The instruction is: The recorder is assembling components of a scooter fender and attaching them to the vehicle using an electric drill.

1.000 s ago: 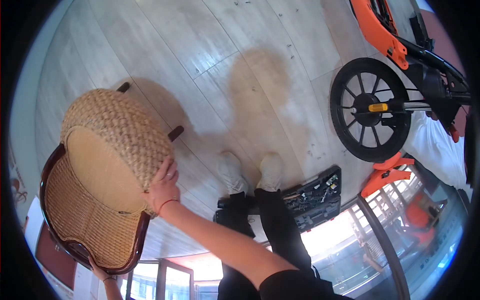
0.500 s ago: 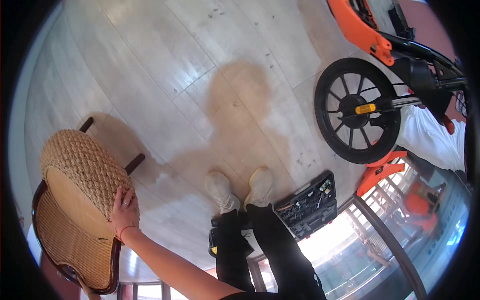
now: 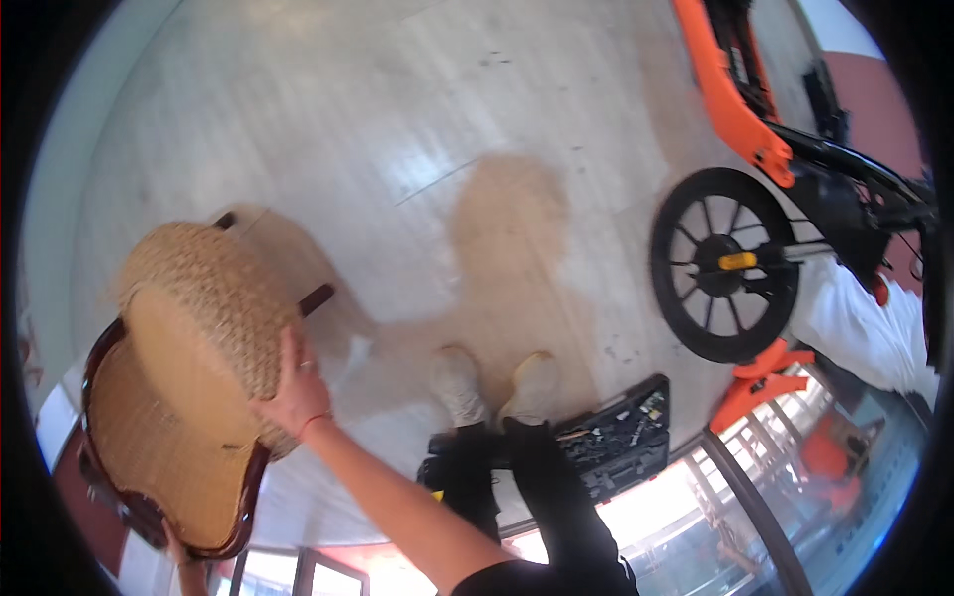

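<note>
A chair (image 3: pixel 194 372) with a woven straw-coloured seat and a dark glossy wooden frame stands at the left, its backrest toward me. Two of its dark legs show beyond the seat. My right hand (image 3: pixel 298 389) reaches across to the left and is closed round the right edge of the seat, fingers on the woven side and thumb on top. My left hand (image 3: pixel 181 556) is at the backrest's dark top rail at the lower left, its fingers bent over the rim; most of that hand is hidden or cut off.
An open black tool case (image 3: pixel 621 437) lies right of my shoes (image 3: pixel 532 389). Farther right are a spoked black wheel (image 3: pixel 723 263) on an orange and black frame, loose orange parts (image 3: pixel 760 392), a white cloth (image 3: pixel 860 323) and a glass pane. Small bits lie on the floor.
The chair has shifted away from me and slightly right, both hands still on it. The whole view has also shifted, so the wheel and shoes appear lower and farther right. More of my left hand shows.
</note>
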`<state>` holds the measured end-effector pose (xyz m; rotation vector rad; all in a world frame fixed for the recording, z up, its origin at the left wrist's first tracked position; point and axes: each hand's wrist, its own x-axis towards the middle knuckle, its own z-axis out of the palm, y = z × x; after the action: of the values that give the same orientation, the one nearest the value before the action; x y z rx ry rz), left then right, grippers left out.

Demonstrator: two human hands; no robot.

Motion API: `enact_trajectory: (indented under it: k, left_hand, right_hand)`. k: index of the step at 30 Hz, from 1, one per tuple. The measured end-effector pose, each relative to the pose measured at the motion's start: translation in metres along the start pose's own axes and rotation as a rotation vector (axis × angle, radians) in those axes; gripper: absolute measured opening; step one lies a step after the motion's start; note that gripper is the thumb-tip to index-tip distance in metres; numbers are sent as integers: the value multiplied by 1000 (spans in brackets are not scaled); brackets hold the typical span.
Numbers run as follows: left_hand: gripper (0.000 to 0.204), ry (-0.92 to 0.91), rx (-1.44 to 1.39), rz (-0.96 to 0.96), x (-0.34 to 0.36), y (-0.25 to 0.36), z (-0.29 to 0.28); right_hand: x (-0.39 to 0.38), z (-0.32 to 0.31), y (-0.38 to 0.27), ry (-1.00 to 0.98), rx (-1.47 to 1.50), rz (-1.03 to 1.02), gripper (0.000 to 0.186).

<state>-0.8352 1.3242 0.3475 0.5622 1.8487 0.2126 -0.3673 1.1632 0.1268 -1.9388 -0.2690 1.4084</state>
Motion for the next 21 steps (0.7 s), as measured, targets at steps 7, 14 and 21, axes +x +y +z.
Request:
enact_trajectory:
  k: [7, 14, 21]
  left_hand:
    - [64, 99, -59, -24, -75, -13, 69]
    - [65, 163, -25, -123, -131, -100, 67]
    - [58, 323, -207, -351, -174, -190, 80]
  right_hand:
    - [-5, -37, -16, -13, -112, -66, 116]
    - [-21, -29, -10, -118, -193, -53, 109]
    - [-44, -14, 20, -261, -356, 7, 107]
